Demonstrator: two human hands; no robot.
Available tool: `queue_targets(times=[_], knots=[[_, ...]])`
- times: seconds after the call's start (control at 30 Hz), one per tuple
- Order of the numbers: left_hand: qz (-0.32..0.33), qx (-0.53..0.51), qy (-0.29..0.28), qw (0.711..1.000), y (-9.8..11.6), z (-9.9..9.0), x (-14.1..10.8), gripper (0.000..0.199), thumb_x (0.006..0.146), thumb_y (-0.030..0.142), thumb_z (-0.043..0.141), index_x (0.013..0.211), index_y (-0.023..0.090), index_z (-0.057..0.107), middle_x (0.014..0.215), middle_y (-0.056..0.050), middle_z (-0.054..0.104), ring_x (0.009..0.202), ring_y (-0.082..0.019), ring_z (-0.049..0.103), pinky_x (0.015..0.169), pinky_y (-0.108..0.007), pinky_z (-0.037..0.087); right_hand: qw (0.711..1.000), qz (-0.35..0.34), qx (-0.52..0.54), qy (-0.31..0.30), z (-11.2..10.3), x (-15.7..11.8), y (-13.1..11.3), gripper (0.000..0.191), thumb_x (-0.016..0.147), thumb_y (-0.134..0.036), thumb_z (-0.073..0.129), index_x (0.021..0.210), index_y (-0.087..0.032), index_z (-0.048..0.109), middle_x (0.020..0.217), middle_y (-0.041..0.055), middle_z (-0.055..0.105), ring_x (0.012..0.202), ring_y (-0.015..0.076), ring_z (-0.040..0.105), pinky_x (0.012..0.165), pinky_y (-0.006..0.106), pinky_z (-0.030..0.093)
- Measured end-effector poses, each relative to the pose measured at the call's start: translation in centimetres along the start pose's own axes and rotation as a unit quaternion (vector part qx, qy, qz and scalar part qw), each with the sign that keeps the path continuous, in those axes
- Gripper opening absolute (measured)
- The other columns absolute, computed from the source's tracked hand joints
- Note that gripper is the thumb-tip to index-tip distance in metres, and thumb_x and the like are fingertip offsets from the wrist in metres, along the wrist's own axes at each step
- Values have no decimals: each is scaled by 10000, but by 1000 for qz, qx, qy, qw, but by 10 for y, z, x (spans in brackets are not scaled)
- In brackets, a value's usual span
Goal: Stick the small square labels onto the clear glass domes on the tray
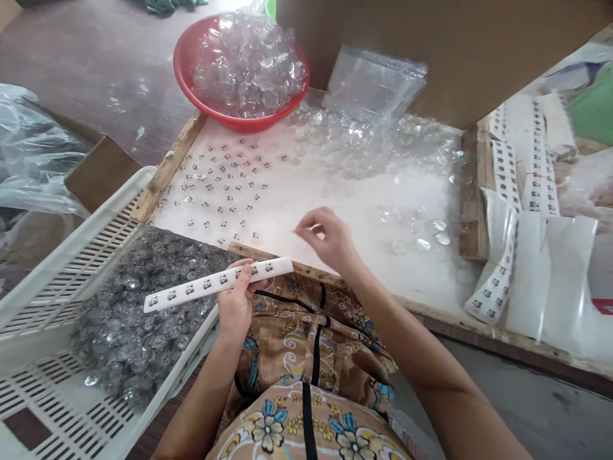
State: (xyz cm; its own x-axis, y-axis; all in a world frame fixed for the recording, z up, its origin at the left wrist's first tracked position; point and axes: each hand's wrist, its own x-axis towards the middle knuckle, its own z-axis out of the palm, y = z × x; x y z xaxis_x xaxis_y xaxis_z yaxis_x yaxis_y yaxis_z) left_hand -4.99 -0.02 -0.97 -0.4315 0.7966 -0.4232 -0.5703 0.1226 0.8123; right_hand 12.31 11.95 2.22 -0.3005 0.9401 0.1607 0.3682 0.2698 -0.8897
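Note:
My left hand [236, 300] is closed on a strip of stickers [189, 289], white with small black panda-like prints in a row. The strip slants over the near edge of the white board [287, 191]. Over the board my right hand [330, 239] is pinched, thumb against forefinger; whatever lies between the tips is too small to make out. Left of it, small printed pieces [232, 172] are spread across the board. To its right lie several clear round discs [423, 245], and a heap of similar clear discs [357, 137] covers the far side.
A red basin [191, 96] full of clear pieces stands at the back. At left, a white plastic crate [143, 185] holds many printed discs [143, 313]. Wooden strips [167, 169] edge the board. More sticker strips [502, 255] lie right, near a cardboard box [454, 57].

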Motion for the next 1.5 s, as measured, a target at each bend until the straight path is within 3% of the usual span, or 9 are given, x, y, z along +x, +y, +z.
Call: queue_targets(times=[0.1,0.23,0.67,0.97,1.13,1.23,1.3,1.4,1.5], knots=[[7,-7,8,1000,4,-5,5,300,712,361,839,916,170,730,802,-17,717,718,-134,706,612,-209,618,994,102,44,5,7,46,18,136,824,-297,650,752,-204,582,671,-10,588,615,125,529,585,269,455],[7,-10,8,1000,6,-12,8,301,725,362,833,931,168,728,816,-23,723,726,-139,714,620,-217,626,982,173,59,-38,20,85,37,135,759,-285,671,731,-191,579,609,-18,573,560,114,522,517,242,409],[-15,-12,3,1000,5,-15,13,313,734,373,825,944,164,721,862,-31,735,751,-142,712,618,-215,619,977,202,-39,-59,30,98,43,119,717,-287,659,707,-176,617,586,-13,581,557,116,489,547,255,368],[-18,-7,-2,1000,2,-14,10,306,734,366,824,934,161,719,853,-28,721,757,-141,705,620,-214,619,974,85,-209,3,48,86,38,39,783,-189,604,809,-202,629,925,74,643,753,177,570,731,319,434],[-15,0,-10,1000,2,-14,8,298,753,374,808,946,165,719,866,-30,723,753,-138,702,613,-208,612,975,92,-200,-4,46,86,36,226,815,-155,608,1038,-185,586,867,53,670,769,193,596,749,328,434],[-12,10,-9,1000,2,-13,7,303,759,389,802,948,168,718,891,-36,725,754,-144,700,605,-214,607,979,56,-194,1,41,71,20,163,880,-150,531,1025,-186,598,962,85,684,808,197,613,756,333,440],[-7,21,-9,1000,2,-14,7,300,764,397,797,950,175,717,905,-34,723,766,-148,701,613,-217,604,988,8,-147,-56,37,51,4,106,905,-206,552,984,-190,621,1021,94,682,837,193,625,751,324,460],[7,38,-18,999,0,-14,7,276,791,394,776,969,191,717,911,-26,715,776,-144,696,643,-220,603,967,-35,-65,-243,35,18,-18,55,878,-224,642,926,-200,651,904,41,690,804,165,631,730,286,478],[22,60,-23,998,-2,-14,6,278,810,403,758,991,197,716,927,-30,709,790,-152,695,657,-231,600,962,-45,-90,-254,37,-8,-29,86,891,-144,604,850,-200,654,845,26,663,786,150,613,730,271,466]])
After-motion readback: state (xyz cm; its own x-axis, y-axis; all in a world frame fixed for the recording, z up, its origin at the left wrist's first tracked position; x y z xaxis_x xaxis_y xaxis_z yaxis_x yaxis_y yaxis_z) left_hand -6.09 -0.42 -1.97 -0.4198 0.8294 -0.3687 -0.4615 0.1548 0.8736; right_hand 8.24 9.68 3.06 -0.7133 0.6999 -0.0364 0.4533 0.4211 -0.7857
